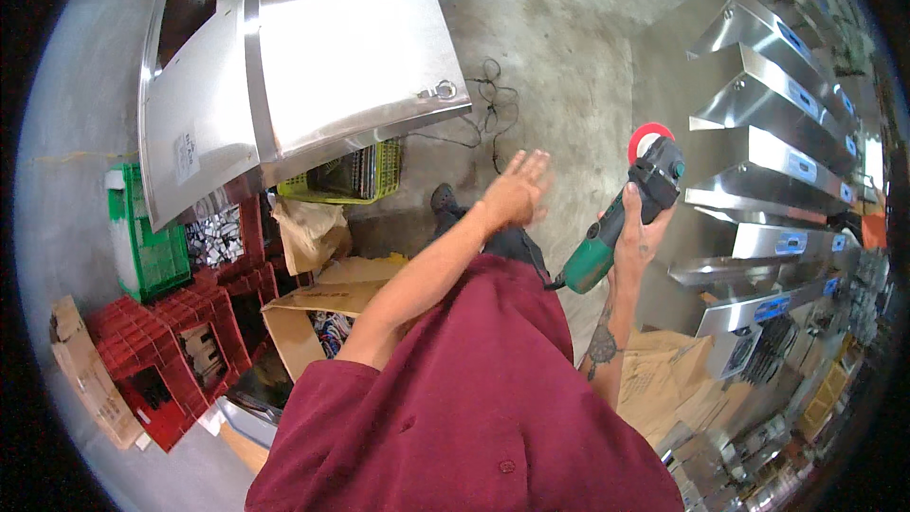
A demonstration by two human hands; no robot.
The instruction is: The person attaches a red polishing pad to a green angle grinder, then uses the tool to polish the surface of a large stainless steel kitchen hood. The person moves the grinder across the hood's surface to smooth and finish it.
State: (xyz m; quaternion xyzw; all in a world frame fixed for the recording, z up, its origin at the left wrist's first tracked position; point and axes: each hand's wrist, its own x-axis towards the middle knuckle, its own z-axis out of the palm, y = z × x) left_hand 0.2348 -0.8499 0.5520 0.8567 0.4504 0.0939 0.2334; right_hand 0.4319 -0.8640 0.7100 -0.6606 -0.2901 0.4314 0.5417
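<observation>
My right hand (641, 228) is wrapped round the body of a green and black angle grinder (607, 232). A red and white disc (652, 139) sits at the tool's far end, pointing away from me. Reaching forward across my front, my left hand (519, 188) holds nothing. Its fingers are stretched out and slightly blurred. To the left of that hand, apart from it, is a large sheet-metal housing (351, 38) of shiny steel, with a small metal fitting (442, 90) near its corner.
Dark cable (495, 104) lies looped on the concrete floor (559, 47). Several steel housings (758, 156) line the right side. On the left are a yellow-green basket (384, 171), a green crate (163, 261), red crates (180, 322) and an open cardboard box (294, 332). Flattened cardboard (664, 370) lies at the lower right.
</observation>
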